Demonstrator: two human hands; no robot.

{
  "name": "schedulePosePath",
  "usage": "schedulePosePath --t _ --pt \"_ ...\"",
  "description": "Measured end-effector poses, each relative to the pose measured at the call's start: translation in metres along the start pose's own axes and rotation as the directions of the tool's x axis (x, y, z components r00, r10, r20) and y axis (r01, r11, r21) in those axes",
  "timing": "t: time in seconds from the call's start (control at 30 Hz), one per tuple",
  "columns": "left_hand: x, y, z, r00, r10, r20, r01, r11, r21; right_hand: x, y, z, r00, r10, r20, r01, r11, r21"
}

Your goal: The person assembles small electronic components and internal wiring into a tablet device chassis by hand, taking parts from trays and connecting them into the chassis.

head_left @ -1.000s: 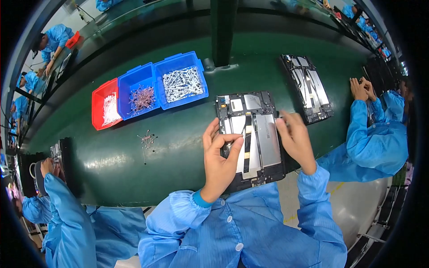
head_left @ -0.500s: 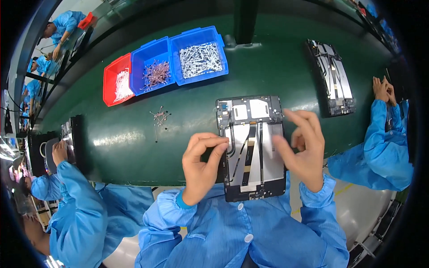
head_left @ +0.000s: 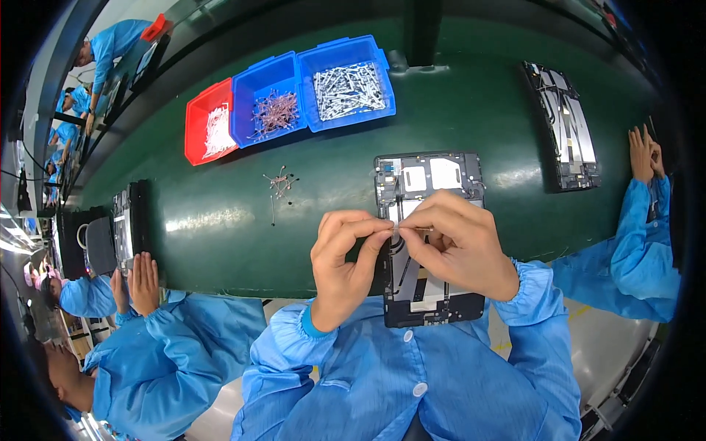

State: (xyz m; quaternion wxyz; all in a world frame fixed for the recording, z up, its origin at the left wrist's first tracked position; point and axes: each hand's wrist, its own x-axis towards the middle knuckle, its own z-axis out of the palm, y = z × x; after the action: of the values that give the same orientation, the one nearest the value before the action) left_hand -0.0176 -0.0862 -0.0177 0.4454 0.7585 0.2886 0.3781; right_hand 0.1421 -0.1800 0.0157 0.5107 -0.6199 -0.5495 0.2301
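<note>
An open tablet chassis [head_left: 434, 176], dark with white and silver parts inside, lies on the green table [head_left: 220, 220] in front of me. Above its middle my left hand [head_left: 346, 257] and my right hand [head_left: 463, 246] meet fingertip to fingertip. Together they pinch a small thin pale piece [head_left: 401, 229], too small to tell what it is. Both hands cover the chassis's centre. My sleeves are blue.
At the back stand a red bin [head_left: 208, 132] of white parts and two blue bins [head_left: 268, 110], [head_left: 351, 82] of small metal parts. Loose small parts [head_left: 279, 184] lie on the table. Another chassis [head_left: 562, 125] lies at right. Other people's hands rest at left [head_left: 136, 283] and right [head_left: 643, 151].
My hands have left the chassis's sides and come together above its middle, fingertips pinching a small piece. The view has shifted slightly.
</note>
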Motion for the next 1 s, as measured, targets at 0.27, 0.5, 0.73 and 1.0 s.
schedulePosePath --t 0.27,0.5,0.73,1.0 --pt "0.006 -0.015 -0.012 0.911 -0.380 0.160 0.403 0.902 -0.155 0.024 0.027 0.003 0.991 -0.039 0.125 0.049 0.995 -0.085" --pt "0.030 -0.025 -0.015 0.725 -0.575 0.380 0.680 0.685 -0.261 0.027 0.037 0.007 0.987 -0.004 0.161 0.022 0.993 -0.115" --pt "0.043 -0.025 -0.017 0.686 -0.584 0.434 0.706 0.680 -0.200 0.028 0.044 0.011 0.989 -0.029 0.144 0.039 0.997 -0.072" --pt "0.048 -0.022 -0.015 0.658 -0.616 0.432 0.720 0.683 -0.123 0.027 0.050 0.011 0.988 -0.083 0.130 0.100 0.986 -0.130"
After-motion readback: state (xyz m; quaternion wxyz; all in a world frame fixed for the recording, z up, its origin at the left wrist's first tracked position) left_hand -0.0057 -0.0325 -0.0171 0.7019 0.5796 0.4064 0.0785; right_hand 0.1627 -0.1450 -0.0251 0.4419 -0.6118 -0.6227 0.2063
